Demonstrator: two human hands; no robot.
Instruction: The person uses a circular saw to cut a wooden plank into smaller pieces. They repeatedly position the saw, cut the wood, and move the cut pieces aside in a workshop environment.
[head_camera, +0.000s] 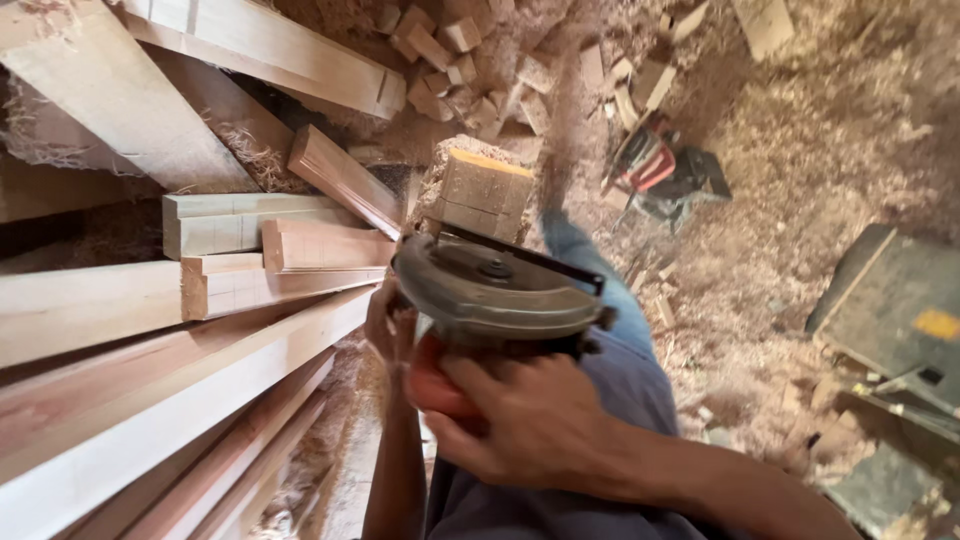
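Observation:
My right hand (520, 420) grips the red handle of a handheld circular saw (495, 290) with a round grey blade guard, held in front of my lap. My left hand (390, 325) is partly hidden behind the saw, at the end of a long pale plank (200, 385); whether it grips the plank or the saw is unclear. A thick wooden block (480, 190) covered in sawdust stands just beyond the saw. My leg in blue trousers (620, 370) runs beneath the saw.
Several long planks (230, 225) are stacked at the left. Small wood offcuts (460, 60) lie in a heap at the top. Sawdust covers the floor. A red and black power tool (660, 165) lies at the upper right, a dark case (890, 300) at the right.

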